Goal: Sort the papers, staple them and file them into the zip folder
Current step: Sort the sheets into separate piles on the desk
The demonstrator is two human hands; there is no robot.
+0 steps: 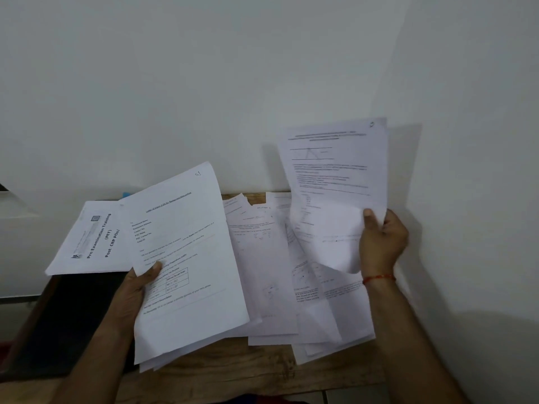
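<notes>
Papers (pixel 186 243) pinched between fingers (pixel 152 268).

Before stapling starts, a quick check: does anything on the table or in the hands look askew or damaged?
Nothing torn or spilled. The loose sheets on the wooden table lie fanned and crooked, not squared. The sheet pinched in the right hand buckles near its lower edge. The stack in the left hand splays too.

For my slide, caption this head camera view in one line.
Left hand holds a paper stack; right hand holds a sheet over loose papers on the table.
</notes>
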